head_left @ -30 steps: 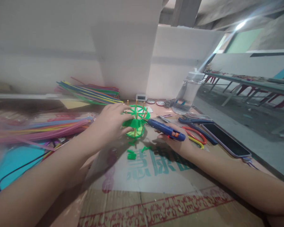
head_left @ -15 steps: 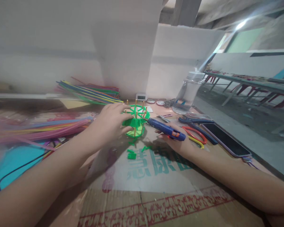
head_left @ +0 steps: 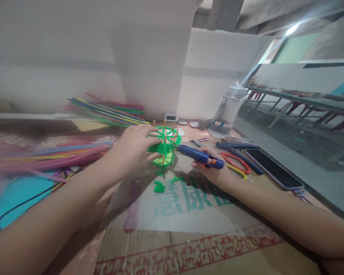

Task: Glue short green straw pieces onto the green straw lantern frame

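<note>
A small green straw-and-stick basket (head_left: pixel 164 147) stands on the cardboard sheet (head_left: pixel 189 229) in the middle of the table. My left hand (head_left: pixel 133 147) grips its left side. My right hand (head_left: pixel 213 170) holds a blue glue gun (head_left: pixel 200 156) whose nozzle points left and touches the basket's right side. A few short green straw pieces (head_left: pixel 159 187) lie on the cardboard just in front of the basket.
Bundles of long coloured straws lie at the left (head_left: pixel 46 154) and at the back (head_left: pixel 109 110). A clear water bottle (head_left: pixel 227 112), pliers (head_left: pixel 235 146), red-handled scissors (head_left: pixel 236 164) and a phone (head_left: pixel 272 168) are at the right. A small white clock (head_left: pixel 171 117) sits by the wall.
The glue gun's nozzle has shifted slightly left and up against the basket. My left hand has stayed on the basket.
</note>
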Tool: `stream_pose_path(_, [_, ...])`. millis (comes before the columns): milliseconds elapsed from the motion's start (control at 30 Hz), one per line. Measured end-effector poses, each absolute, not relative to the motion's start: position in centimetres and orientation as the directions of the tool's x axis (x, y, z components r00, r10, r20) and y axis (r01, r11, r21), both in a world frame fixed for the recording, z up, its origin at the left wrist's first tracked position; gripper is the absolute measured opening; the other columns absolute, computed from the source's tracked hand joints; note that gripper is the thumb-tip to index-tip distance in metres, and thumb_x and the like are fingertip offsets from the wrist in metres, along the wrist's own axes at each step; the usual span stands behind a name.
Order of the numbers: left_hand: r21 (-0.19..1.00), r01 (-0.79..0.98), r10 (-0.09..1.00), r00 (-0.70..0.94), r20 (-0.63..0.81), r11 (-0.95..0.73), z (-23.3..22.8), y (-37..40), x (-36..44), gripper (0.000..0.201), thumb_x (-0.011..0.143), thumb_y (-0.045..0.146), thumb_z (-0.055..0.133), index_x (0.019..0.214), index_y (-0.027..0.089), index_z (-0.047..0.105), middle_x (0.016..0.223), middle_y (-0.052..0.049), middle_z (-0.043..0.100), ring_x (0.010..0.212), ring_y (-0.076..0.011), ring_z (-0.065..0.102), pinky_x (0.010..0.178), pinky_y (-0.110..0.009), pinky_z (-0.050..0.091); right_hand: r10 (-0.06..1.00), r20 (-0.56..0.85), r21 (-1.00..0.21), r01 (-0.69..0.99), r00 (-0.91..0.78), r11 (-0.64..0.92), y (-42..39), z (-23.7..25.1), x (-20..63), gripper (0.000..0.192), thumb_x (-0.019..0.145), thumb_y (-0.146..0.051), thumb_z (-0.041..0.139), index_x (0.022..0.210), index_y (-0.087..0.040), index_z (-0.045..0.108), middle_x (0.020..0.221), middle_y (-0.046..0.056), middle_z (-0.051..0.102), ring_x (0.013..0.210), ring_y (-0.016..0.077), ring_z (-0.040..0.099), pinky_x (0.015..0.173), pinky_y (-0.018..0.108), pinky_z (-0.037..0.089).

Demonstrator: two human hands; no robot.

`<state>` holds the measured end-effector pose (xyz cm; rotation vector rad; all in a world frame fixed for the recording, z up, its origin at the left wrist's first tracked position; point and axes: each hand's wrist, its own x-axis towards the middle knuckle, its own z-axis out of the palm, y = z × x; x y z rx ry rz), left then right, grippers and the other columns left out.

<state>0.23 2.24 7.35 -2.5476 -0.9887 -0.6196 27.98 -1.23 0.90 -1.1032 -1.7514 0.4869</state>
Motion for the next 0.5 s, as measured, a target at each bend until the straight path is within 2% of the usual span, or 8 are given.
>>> stream_pose_path(500, [-0.172,0.701,0.551,0.667,0.502,-0.692,7.40,2.06,0.36,0.029,0.083,0.037,0.077,0.108,0.022,0.076,0.129,-0.014,0.065,0.123,-0.0377,0.057,0.101,-0.055,0.046,0.867,0.483,-0.741,0.472,-0.119,0.478,-1.58,1.43,27.73,0.023,0.075,-0.038,0.075,0.085,-0.024,0.061,0.070,-0.002,0.064,0.060,0.0169,0.058,0.057,0.030,0.048])
